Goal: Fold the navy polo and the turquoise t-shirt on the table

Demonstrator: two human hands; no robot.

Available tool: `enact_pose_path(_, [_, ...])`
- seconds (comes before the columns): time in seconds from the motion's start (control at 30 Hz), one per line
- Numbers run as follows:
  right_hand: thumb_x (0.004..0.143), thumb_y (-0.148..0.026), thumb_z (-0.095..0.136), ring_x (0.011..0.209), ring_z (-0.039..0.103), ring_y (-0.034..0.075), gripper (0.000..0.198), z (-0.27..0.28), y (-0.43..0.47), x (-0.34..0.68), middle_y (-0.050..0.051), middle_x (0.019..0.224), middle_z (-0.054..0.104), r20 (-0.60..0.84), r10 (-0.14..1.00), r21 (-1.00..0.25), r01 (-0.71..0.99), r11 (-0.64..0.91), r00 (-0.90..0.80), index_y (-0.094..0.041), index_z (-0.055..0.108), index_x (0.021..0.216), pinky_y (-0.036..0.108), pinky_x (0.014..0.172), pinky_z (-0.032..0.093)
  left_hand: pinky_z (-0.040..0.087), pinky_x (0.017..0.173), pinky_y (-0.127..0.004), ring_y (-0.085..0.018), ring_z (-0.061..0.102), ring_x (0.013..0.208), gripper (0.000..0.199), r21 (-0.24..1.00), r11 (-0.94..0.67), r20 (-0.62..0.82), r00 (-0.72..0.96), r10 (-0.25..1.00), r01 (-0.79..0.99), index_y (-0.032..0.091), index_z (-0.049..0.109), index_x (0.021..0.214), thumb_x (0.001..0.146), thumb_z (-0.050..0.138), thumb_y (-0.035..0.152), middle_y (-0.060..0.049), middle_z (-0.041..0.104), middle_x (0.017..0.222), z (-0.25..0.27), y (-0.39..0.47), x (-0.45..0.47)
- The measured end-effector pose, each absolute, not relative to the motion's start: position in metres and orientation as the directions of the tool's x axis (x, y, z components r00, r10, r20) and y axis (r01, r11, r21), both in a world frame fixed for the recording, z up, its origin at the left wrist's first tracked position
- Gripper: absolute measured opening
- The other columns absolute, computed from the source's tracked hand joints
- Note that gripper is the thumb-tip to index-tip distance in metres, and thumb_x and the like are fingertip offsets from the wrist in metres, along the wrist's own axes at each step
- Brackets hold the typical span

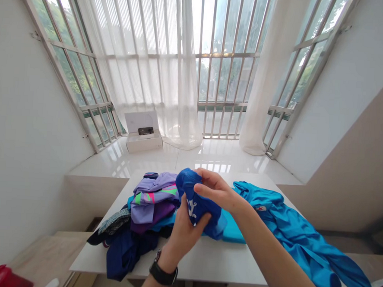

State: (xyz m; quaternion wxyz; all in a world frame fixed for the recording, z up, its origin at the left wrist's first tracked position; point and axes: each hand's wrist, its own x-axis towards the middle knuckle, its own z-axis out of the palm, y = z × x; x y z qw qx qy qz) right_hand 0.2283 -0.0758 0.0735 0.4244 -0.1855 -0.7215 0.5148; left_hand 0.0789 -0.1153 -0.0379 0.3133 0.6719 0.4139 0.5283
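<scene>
A bundled royal-blue garment (187, 181) with a white print is held up above the middle of the white table. My left hand (188, 225), with a dark watch on its wrist, grips the garment from below, thumb and fingers around it. From the upper right my right hand (216, 190) pinches its top edge. Behind the bundle, a bright turquoise folded cloth (233, 228) lies on the table. A heap of clothes to the left includes a lavender garment (157, 193) with neon stripes and a navy garment (128, 252). A teal-blue jacket-like garment (281, 218) lies spread on the right.
The white table (200, 259) stands against a tiled window ledge (216, 156). On the ledge sits an open white box (144, 143) with a dark device (146, 131) on it. Sheer curtains (144, 62) hang before barred windows. A red item (3, 277) is at the lower left.
</scene>
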Motion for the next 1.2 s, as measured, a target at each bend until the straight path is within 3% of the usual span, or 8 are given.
enact_pose_path(0.1, [0.090,-0.050,0.061,0.089,0.063,0.017,0.027,0.087,-0.075,0.232,0.002,0.100,0.064,0.508,0.701,-0.861,-0.315,0.399,-0.500,-0.025,0.057,0.099,0.034,0.083,0.051,0.047,0.104,-0.043,-0.026,0.058,0.122,0.048,0.701,-0.584,0.658,-0.058,0.750,0.409,0.023,0.045,0.138,0.091,0.052,0.020,-0.009,0.063,0.128,-0.007,-0.107,0.058])
enact_pose_path(0.23, [0.097,-0.051,0.034,0.112,0.060,0.019,0.040,0.046,-0.048,0.268,0.008,0.137,0.052,0.283,0.909,-0.841,0.377,0.388,-0.305,-0.028,0.047,0.127,0.037,0.093,0.050,0.040,0.111,-0.041,-0.025,0.051,0.130,0.061,0.542,-0.535,0.816,-0.254,0.519,0.648,0.025,0.045,0.142,0.083,0.051,0.012,-0.006,0.054,0.140,0.039,-0.092,-0.010])
enact_pose_path(0.43, [0.069,-0.040,0.073,0.104,0.063,0.033,0.043,-0.056,-0.043,0.290,0.017,0.116,0.065,-0.116,0.973,-0.571,0.815,0.098,-0.198,-0.017,0.065,0.105,0.044,0.087,0.049,0.036,0.114,-0.046,-0.027,0.048,0.131,0.063,0.397,-0.441,0.661,0.083,0.746,0.805,0.024,0.051,0.139,0.079,0.046,0.007,-0.008,0.054,0.139,0.011,-0.077,-0.043])
enact_pose_path(0.6, [0.064,-0.033,0.078,0.080,0.065,0.029,0.022,-0.059,-0.050,0.293,0.006,0.074,0.065,-0.138,0.967,-0.477,0.870,0.125,-0.214,-0.019,0.062,0.069,0.038,0.073,0.048,0.033,0.115,-0.054,-0.030,0.035,0.141,0.037,0.431,-0.525,0.541,0.256,0.801,0.734,0.027,0.064,0.122,0.090,0.049,0.016,-0.006,0.054,0.140,-0.031,-0.100,-0.011])
enact_pose_path(0.77, [0.091,-0.051,0.051,0.075,0.057,0.017,0.033,0.019,-0.056,0.302,-0.002,0.073,0.056,0.105,0.951,-0.636,0.715,0.290,-0.292,-0.022,0.053,0.074,0.029,0.070,0.046,0.046,0.105,-0.047,-0.029,0.053,0.127,0.021,0.658,-0.541,0.562,0.136,0.816,0.525,0.024,0.065,0.112,0.094,0.055,0.029,-0.010,0.060,0.129,-0.034,-0.126,0.030])
enact_pose_path(0.87, [0.085,-0.050,0.065,0.068,0.056,0.014,0.032,0.073,-0.072,0.292,-0.003,0.070,0.055,0.295,0.911,-0.936,0.103,0.336,-0.290,-0.022,0.053,0.077,0.029,0.065,0.049,0.045,0.107,-0.047,-0.031,0.049,0.132,0.058,0.782,-0.480,0.451,0.171,0.876,0.396,0.024,0.046,0.139,0.086,0.068,0.033,-0.012,0.052,0.141,-0.033,-0.130,0.055])
enact_pose_path(1.0, [0.076,-0.043,0.077,0.076,0.062,0.016,0.028,0.112,-0.090,0.254,-0.001,0.078,0.064,0.347,0.877,-0.892,-0.406,0.199,-0.331,-0.023,0.063,0.090,0.032,0.075,0.054,0.041,0.111,-0.049,-0.032,0.041,0.139,0.099,0.856,-0.440,0.423,0.121,0.898,0.271,0.024,0.009,0.155,0.080,0.074,0.034,-0.015,0.040,0.152,-0.029,-0.126,0.085])
enact_pose_path(1.2, [0.070,-0.039,0.079,0.078,0.061,0.016,0.024,0.130,-0.086,0.213,0.000,0.085,0.063,0.541,0.736,-0.796,-0.531,0.291,-0.407,-0.021,0.064,0.067,0.030,0.073,0.054,0.044,0.106,-0.052,-0.032,0.057,0.122,0.047,0.773,-0.549,0.626,-0.237,0.743,0.318,0.022,0.050,0.134,0.090,0.059,0.035,-0.011,0.061,0.130,0.020,-0.092,0.051])
